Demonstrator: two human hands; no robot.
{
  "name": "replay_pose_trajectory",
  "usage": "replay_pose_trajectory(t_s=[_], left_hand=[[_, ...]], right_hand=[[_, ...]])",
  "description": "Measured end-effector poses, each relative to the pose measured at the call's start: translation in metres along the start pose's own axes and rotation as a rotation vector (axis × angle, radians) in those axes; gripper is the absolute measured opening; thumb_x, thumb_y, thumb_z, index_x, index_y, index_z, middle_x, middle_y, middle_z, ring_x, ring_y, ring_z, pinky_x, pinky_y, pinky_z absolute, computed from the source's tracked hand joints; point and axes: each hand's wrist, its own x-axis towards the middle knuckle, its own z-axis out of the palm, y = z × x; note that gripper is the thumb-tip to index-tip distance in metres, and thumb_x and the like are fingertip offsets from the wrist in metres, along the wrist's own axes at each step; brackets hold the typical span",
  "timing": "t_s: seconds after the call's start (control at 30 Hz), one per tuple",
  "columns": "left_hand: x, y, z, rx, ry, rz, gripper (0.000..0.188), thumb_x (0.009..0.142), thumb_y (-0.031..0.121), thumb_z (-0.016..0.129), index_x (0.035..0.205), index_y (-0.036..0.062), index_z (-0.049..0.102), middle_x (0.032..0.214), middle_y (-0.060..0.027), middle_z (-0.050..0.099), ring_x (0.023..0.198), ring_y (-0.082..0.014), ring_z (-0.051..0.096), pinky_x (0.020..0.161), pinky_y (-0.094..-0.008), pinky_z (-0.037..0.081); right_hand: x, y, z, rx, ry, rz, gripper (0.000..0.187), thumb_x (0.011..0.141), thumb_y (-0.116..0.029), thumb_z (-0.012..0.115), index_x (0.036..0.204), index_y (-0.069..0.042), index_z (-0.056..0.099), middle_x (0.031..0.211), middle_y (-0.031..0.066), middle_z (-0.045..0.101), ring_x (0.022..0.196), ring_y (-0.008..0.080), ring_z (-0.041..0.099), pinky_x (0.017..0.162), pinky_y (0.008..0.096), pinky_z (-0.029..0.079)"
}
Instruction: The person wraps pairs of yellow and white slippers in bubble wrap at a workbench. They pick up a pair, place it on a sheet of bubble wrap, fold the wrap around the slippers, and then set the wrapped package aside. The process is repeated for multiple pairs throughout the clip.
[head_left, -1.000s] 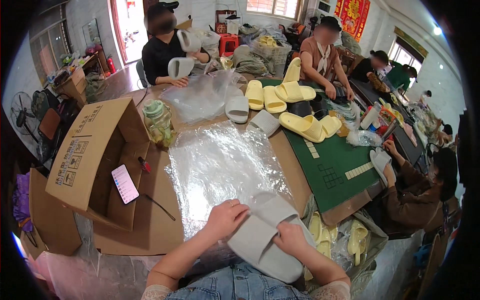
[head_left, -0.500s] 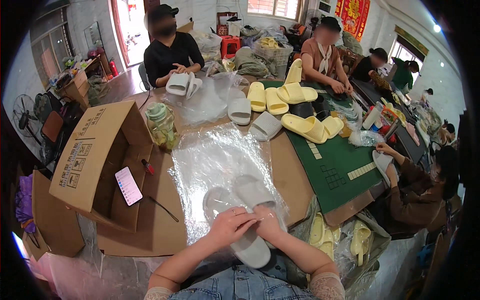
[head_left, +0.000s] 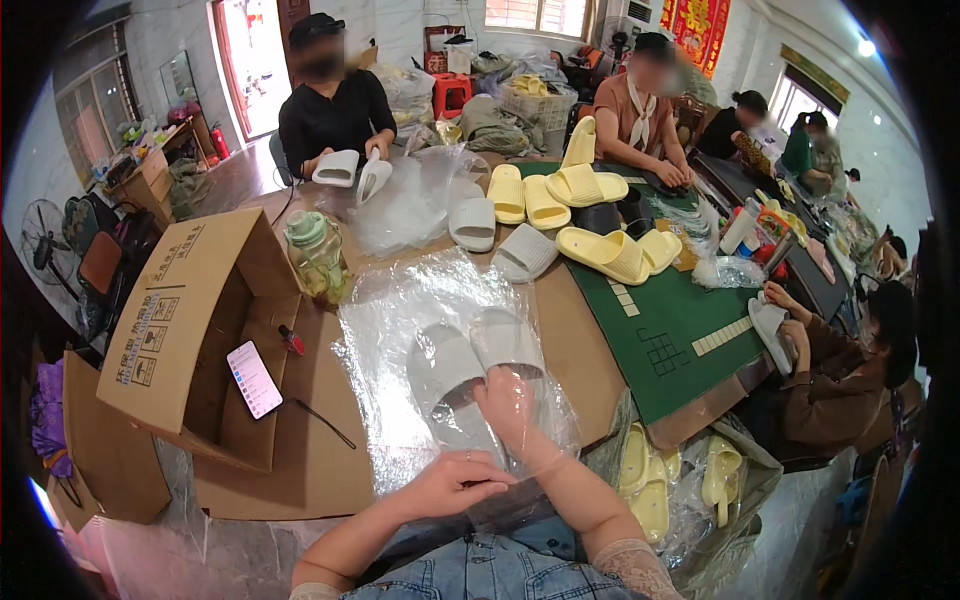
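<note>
A pair of pale grey slippers (head_left: 441,372) lies side by side inside a clear plastic bag (head_left: 385,300), spread flat on the table before me. My right hand (head_left: 508,408) reaches into the bag, its fingers bent against the slippers near their straps. At the near edge, my left hand (head_left: 452,486) has thumb and fingers close together on the bag's mouth. The slippers' heel ends are partly hidden by my hands and the shiny film.
An open cardboard box (head_left: 150,350) stands left, near a phone (head_left: 255,380) and a green-lidded jar (head_left: 318,262). Loose yellow slippers (head_left: 602,254) lie on a green mat (head_left: 640,370). Co-workers sit around the table; a sack of yellow slippers (head_left: 650,490) is at lower right.
The grey slippers have slid farther away, deeper into the bag, with my right hand following. My left hand has drawn back toward me. The co-worker opposite has lifted two white slippers.
</note>
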Motion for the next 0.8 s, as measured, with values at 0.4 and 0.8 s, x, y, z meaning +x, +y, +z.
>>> replay_pose_trajectory(t_s=[0.4,0.8], left_hand=[[0.012,-0.049,-0.067,0.651,0.328,0.045,0.046,0.075,0.025,0.085,0.119,0.0141,0.074,0.124,-0.0106,0.065,0.123,-0.0328,0.056,0.106,-0.0446,0.042],[0.013,-0.123,-0.074,0.697,0.410,-0.033,0.065,0.077,0.036,0.081,0.134,0.0113,0.063,0.148,-0.0121,0.054,0.140,-0.0382,0.043,0.117,-0.0491,0.032]], right_hand=[[-0.004,-0.003,0.012,0.100,-0.144,0.244,0.035,0.086,-0.030,0.070,0.102,-0.001,0.059,0.095,0.0238,0.067,0.083,0.0432,0.068,0.075,0.0525,0.054],[-0.008,-0.003,0.007,0.103,-0.124,0.242,0.038,0.089,-0.039,0.068,0.101,-0.003,0.061,0.096,0.0206,0.070,0.087,0.0396,0.069,0.075,0.0503,0.055]])
